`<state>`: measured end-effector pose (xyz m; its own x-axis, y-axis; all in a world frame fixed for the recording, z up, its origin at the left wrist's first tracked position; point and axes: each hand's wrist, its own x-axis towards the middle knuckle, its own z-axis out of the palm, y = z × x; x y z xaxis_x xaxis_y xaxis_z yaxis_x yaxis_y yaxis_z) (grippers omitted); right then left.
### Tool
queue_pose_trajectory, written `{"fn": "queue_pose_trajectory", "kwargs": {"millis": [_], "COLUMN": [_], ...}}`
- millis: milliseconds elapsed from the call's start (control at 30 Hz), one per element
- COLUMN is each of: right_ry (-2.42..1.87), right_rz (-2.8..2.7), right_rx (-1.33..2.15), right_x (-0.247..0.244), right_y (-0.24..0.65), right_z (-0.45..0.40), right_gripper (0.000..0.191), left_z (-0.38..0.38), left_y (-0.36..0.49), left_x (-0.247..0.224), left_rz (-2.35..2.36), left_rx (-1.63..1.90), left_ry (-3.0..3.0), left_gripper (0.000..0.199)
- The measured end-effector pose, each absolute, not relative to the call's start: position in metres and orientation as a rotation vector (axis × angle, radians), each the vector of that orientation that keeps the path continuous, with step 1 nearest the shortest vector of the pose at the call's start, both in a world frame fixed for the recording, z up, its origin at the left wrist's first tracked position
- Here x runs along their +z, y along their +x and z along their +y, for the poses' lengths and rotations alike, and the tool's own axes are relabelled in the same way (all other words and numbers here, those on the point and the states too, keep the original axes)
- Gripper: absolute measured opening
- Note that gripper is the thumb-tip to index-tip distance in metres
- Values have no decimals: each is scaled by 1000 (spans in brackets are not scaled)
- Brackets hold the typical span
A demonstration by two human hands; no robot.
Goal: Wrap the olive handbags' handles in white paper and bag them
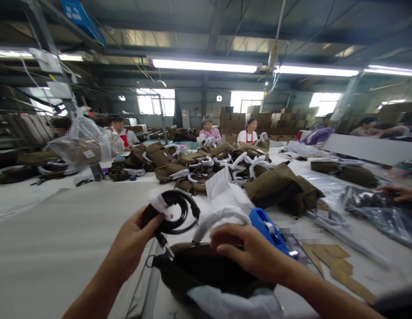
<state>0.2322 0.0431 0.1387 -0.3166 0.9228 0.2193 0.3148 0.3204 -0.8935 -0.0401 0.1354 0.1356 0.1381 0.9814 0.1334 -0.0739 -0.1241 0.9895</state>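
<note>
Crosswise, the bag (181, 274) opens upward, left hand (134, 241) pinching the coiled strap (193, 204), right hand (250, 249) of unclear grip.

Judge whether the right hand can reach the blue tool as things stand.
Likely yes: the blue tool lies beside the right hand, with nothing visible between them. The hand is at the wrapped handle of the bag; whether it grips it, I can't tell.

No legible text or labels.
</note>
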Motion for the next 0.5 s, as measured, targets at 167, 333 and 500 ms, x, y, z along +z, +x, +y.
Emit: {"fn": "queue_pose_trajectory", "kwargs": {"millis": [167,333,500], "right_ry": [-1289,-1410,-1414], "right_rz": [-2139,-2362,-2382], "right_rx": [943,1037,1010], "right_x": [126,117,110], "right_y": [241,244,240], "right_z": [39,42,50], "right_gripper": [28,52,58], "left_z": [179,186,177], "left_y": [-49,-38,-46], "left_x": [103,73,85], "left_rz": [1042,1065,1243], "left_rx": [1094,832,857], "left_ry": [1088,1234,1510], "left_gripper": [39,47,48]}}
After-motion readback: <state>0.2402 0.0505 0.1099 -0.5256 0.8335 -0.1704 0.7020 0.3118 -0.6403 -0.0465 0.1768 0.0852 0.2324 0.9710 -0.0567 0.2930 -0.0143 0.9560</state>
